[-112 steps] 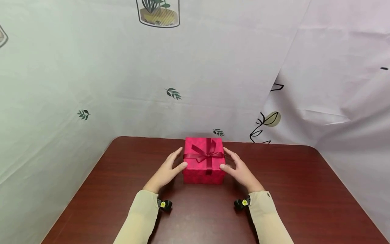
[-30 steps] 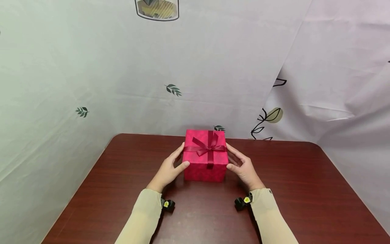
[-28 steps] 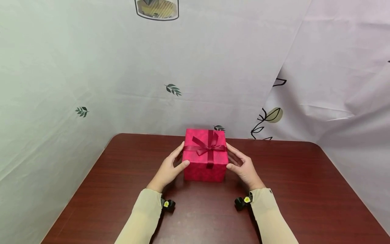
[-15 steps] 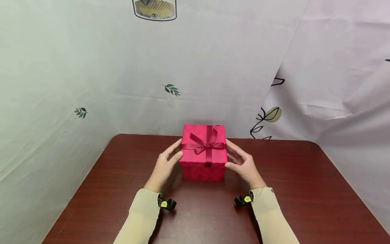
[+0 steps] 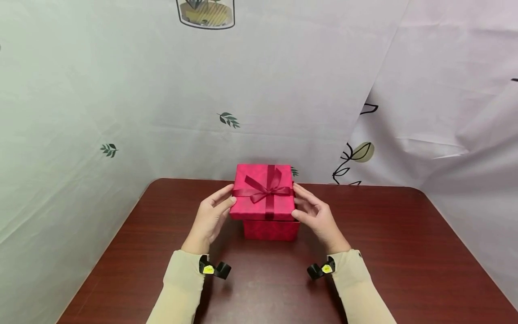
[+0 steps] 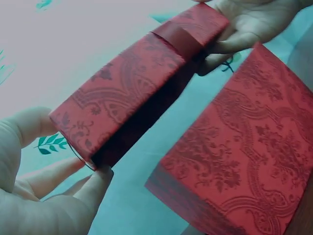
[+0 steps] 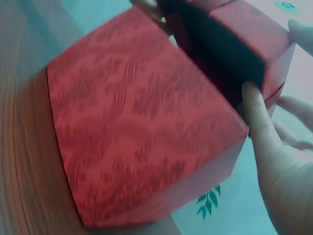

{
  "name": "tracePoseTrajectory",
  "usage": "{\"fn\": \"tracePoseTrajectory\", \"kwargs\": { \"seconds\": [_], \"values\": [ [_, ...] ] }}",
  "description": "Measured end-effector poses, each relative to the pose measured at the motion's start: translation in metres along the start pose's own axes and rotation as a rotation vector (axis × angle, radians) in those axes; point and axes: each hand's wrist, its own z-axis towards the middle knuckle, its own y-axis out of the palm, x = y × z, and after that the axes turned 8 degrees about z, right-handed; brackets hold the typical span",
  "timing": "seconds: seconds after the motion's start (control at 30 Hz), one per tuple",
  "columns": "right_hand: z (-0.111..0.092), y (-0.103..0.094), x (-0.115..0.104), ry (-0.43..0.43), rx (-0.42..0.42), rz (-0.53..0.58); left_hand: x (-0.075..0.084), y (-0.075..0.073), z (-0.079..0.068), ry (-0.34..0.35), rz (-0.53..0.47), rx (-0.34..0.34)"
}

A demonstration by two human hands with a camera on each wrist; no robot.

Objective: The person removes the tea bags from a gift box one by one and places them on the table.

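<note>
In the head view there are one square, shallow red patterned cardboard-like lid (image 5: 248,208), one dark-red ribbon bow (image 5: 267,192) tied across it, and one matching red box (image 5: 271,230), standing upright on the brown wood-grain tabletop (image 5: 259,292) near its far edge. Two hands flank the lid, the left hand (image 5: 207,222) at its left side and the right hand (image 5: 321,220) at its right, both reaching forward and inward from two cream sleeves (image 5: 182,279), with thumbs nearer the person; two small black wrist cameras (image 5: 215,269) sit at the cuffs. Each hand's fingers grip the lid by its edge. The lid is over the box but offset to the left, its top facing up; being square, it shows no clear long axis. In the left wrist view, the lid's rim runs lengthwise from lower left to upper right, a hand pinching each end, its dark hollow turned toward the box, with a gap between them. In the right wrist view, the right thumb presses near the lid's inner corner, the other fingers lie along the outside, and the box's patterned sides fill the middle.
</note>
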Motion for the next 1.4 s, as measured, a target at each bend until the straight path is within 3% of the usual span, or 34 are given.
{"fn": "tracePoseTrajectory", "kwargs": {
  "seconds": [0.3,0.47,0.6,0.83,1.1,1.4],
  "values": [
    [0.002,0.027,-0.008,0.155,0.252,0.141,0.009,-0.014,0.0,-0.017,0.035,-0.043],
    [0.003,0.042,-0.011,0.213,0.29,0.146,0.017,-0.023,0.001,-0.024,0.04,-0.039],
    [0.001,0.052,-0.01,0.227,0.261,0.161,0.022,-0.032,0.002,-0.03,0.037,-0.03],
    [-0.004,0.069,-0.006,0.243,0.132,0.186,0.027,-0.047,-0.002,-0.032,-0.005,-0.019],
    [-0.001,0.098,0.0,0.257,0.042,0.142,0.03,-0.069,-0.008,-0.009,-0.065,0.041],
    [0.005,0.136,0.014,0.206,0.061,0.02,0.038,-0.088,-0.015,0.008,-0.122,0.118]
  ]
}}
